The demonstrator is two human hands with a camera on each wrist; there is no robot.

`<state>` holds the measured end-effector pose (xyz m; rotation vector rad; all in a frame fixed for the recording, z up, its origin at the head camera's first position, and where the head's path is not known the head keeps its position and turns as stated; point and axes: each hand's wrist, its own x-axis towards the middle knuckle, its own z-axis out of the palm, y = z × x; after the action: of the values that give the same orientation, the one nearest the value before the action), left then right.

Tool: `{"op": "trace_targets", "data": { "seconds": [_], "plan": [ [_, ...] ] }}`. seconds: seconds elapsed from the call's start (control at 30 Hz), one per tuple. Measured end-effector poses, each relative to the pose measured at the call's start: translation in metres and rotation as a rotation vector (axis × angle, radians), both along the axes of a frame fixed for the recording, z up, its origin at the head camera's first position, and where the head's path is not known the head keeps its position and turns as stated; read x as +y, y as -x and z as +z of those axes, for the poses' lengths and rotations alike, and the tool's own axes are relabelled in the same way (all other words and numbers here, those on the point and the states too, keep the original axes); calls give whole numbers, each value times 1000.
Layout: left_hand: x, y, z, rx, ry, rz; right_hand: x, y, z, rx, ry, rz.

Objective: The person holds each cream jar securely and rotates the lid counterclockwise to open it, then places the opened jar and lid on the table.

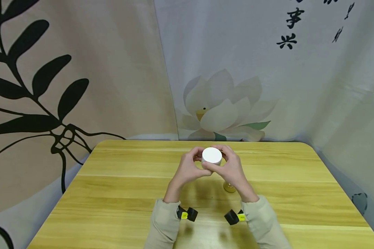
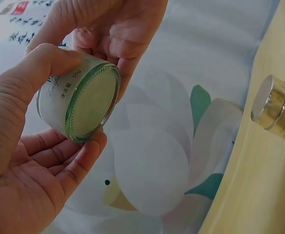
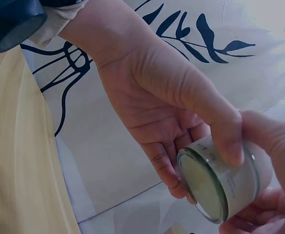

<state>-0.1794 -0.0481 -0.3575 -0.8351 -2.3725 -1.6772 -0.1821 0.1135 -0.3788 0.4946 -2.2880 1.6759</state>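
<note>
Between left hand and right hand, white-topped jar, gripped by both.

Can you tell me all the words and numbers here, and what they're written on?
"净含量: 50g": on the jar.
Fancy lettering on the jar: partly covered, can't be read.
"事": on the backdrop cloth.
"兴": below it, same cloth.
Other cloth writing: cut off or blurred.
Yellow wrist tag: too small to read.
</note>
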Motion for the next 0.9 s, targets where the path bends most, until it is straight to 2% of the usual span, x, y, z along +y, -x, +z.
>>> {"op": "trace_targets", "data": {
  "seconds": [0.17, 0.4, 0.7, 0.9],
  "plan": [
    [1, 1, 0, 10, -17, -14, 5, 1, 2, 17, 14, 55],
    [0, 1, -1, -17, -53, -51, 12, 3, 2, -32, 53, 159],
    [-1, 0, -1, -5, -52, -34, 11, 0, 2, -4, 94, 104],
    [-2, 1, -2, -11, -60, -46, 16, 0, 3, 12, 81, 161]
  ]
}}
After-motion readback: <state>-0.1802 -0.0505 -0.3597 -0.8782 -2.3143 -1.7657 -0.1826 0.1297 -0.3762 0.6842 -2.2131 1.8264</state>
